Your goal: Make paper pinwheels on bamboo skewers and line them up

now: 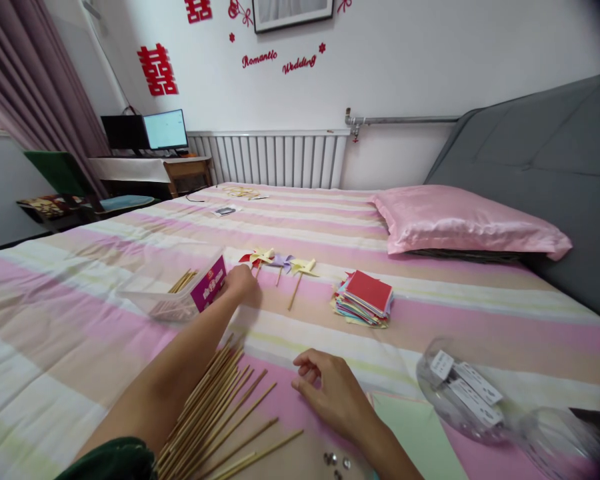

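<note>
My left hand [242,283] reaches forward beside a clear plastic box [167,308] with a purple label, close to the red pinwheel [246,259]. Its fingers are mostly hidden, so I cannot tell whether it holds anything. Other paper pinwheels lie just beyond: a purple one [283,261] and a pale yellow one [303,267] on a stick. My right hand [330,387] rests low over the bed, fingers loosely curled, thumb apart, nothing visible in them. Under my left forearm, many thin wooden sticks [215,407] are fanned out.
A stack of coloured paper squares [367,297] lies right of the pinwheels. Pale green paper [417,433] is beside my right wrist, with small metal pieces [333,459] nearby. A clear plastic container [460,393] holds white-labelled packets. Farther back sits a pink pillow [460,220].
</note>
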Action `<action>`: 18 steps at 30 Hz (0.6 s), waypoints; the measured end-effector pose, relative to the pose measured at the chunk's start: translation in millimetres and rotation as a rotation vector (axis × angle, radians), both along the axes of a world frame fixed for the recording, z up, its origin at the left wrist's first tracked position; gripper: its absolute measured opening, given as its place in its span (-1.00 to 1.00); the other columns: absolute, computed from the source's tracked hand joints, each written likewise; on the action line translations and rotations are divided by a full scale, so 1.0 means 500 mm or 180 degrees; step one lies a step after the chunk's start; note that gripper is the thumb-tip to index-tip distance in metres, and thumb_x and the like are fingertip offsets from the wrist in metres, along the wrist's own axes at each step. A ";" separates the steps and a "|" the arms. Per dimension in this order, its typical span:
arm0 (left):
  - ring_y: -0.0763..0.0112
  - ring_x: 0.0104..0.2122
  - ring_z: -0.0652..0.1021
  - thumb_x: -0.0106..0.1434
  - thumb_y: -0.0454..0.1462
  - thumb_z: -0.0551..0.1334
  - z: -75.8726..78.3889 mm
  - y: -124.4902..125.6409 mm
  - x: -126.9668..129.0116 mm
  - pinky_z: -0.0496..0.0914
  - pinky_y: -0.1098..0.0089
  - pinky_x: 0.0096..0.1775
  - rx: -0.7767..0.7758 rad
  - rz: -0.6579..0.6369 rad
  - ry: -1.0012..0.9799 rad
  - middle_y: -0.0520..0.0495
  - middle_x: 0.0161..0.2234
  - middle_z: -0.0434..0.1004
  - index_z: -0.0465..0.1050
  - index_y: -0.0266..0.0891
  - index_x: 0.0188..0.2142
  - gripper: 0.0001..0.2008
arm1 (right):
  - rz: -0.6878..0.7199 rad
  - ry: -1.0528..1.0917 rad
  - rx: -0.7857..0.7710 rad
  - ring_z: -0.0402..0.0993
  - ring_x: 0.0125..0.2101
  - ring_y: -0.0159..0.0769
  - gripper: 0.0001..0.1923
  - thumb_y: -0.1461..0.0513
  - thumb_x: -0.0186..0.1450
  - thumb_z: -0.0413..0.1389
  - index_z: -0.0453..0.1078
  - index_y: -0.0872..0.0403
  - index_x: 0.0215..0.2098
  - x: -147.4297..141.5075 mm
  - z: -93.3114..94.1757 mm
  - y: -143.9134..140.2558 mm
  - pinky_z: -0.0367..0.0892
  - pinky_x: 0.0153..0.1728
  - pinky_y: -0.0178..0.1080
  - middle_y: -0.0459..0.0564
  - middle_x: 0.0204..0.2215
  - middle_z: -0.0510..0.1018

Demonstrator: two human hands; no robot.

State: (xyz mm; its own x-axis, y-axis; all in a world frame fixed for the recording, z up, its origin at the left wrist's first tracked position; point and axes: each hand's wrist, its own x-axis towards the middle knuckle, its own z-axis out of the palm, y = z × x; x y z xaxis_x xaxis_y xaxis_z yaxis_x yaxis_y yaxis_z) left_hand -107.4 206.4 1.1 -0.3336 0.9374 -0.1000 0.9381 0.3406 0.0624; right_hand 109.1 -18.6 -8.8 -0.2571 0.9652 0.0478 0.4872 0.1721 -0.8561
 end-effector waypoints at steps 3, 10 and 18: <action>0.25 -0.12 0.45 0.24 -0.19 0.14 -0.003 -0.011 0.008 0.38 0.14 -0.14 0.0161 -0.0095 0.0244 -0.16 -0.05 0.38 0.32 -0.28 -0.03 -0.67 | -0.0010 -0.0017 -0.0013 0.44 -0.40 -0.32 -0.78 0.25 0.10 0.12 0.44 0.08 -0.26 0.000 -0.002 -0.001 0.25 -0.30 -0.30 -0.04 -0.40 0.54; 0.26 -0.14 0.46 0.25 -0.19 0.14 -0.024 -0.003 0.011 0.39 0.15 -0.16 0.0212 -0.0239 0.0477 -0.17 -0.06 0.38 0.31 -0.29 -0.03 -0.66 | -0.0002 -0.0050 -0.0004 0.43 -0.41 -0.32 -0.78 0.26 0.09 0.12 0.44 0.06 -0.26 -0.003 -0.008 0.000 0.24 -0.31 -0.31 -0.06 -0.41 0.53; 0.27 -0.15 0.46 0.24 -0.20 0.15 -0.033 0.025 0.019 0.40 0.17 -0.17 0.0179 -0.0418 0.0510 -0.17 -0.06 0.38 0.31 -0.30 -0.03 -0.66 | -0.0040 -0.0109 -0.0074 0.42 -0.40 -0.31 -0.78 0.25 0.09 0.13 0.44 0.05 -0.26 -0.004 -0.009 0.001 0.24 -0.31 -0.31 -0.06 -0.41 0.53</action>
State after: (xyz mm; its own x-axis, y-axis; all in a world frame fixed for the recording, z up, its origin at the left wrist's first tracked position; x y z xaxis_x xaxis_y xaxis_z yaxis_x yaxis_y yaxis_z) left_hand -98.0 219.2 -15.6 -0.2157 0.9764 -0.0017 0.9737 0.2150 -0.0756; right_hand 107.2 -18.4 -13.4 -0.2461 0.9691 0.0166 0.5183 0.1460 -0.8427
